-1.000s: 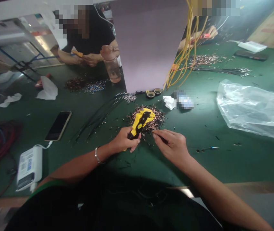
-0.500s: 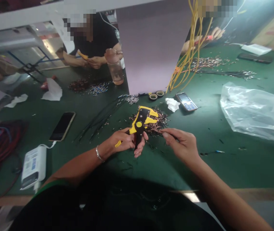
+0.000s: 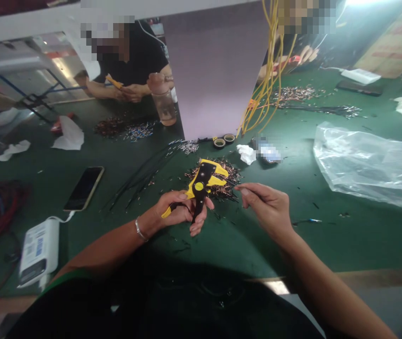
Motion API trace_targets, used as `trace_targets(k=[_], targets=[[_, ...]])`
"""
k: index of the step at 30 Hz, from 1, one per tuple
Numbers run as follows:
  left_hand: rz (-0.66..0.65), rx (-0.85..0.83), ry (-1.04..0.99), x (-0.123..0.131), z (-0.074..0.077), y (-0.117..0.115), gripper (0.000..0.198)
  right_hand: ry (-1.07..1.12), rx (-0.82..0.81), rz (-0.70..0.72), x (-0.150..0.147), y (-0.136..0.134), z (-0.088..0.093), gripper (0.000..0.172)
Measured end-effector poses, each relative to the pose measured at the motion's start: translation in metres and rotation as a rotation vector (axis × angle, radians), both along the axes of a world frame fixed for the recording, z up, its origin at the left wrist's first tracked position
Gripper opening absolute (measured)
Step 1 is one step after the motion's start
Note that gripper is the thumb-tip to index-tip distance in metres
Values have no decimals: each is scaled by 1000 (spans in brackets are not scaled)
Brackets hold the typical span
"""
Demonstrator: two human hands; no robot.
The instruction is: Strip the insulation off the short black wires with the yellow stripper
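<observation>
My left hand (image 3: 181, 212) is closed around the handles of a yellow and black wire stripper (image 3: 201, 184), whose jaws point right. With thumb and forefinger, my right hand (image 3: 266, 202) pinches a thin black wire (image 3: 233, 184). The wire's far end lies at the mouth of the stripper's jaws; whether it is between them I cannot tell. Beneath the tool a pile of short black and copper-coloured wire pieces (image 3: 227, 190) is spread on the green table (image 3: 243, 245), partly hidden by the stripper.
Long black wires (image 3: 140, 174) lie left of the pile. Two tape rolls (image 3: 224, 140), crumpled tissue (image 3: 246, 154) and a keypad phone (image 3: 268, 150) lie behind it. A smartphone (image 3: 84, 188) and power bank (image 3: 40, 252) lie left, a plastic bag (image 3: 366, 165) right. Co-workers' hands (image 3: 132, 92) work opposite.
The view has shifted slightly, so the surroundings sit further left. My right hand has come up a little relative to the stripper, with the wire's end now at the jaws. Both grips stay the same.
</observation>
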State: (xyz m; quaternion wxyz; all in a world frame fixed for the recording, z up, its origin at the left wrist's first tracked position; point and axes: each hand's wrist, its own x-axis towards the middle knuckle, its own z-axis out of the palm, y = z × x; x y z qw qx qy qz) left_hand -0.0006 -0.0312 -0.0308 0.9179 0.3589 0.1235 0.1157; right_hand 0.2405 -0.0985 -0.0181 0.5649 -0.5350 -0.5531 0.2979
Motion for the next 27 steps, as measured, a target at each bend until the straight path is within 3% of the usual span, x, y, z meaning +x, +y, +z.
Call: trace_targets(k=[9, 27], targets=[[-53, 13, 10, 1, 2, -1, 48, 51, -6, 14, -3, 0, 2, 16], [-18, 30, 31, 1, 6, -2, 41, 92, -11, 15, -3, 0, -1, 14]])
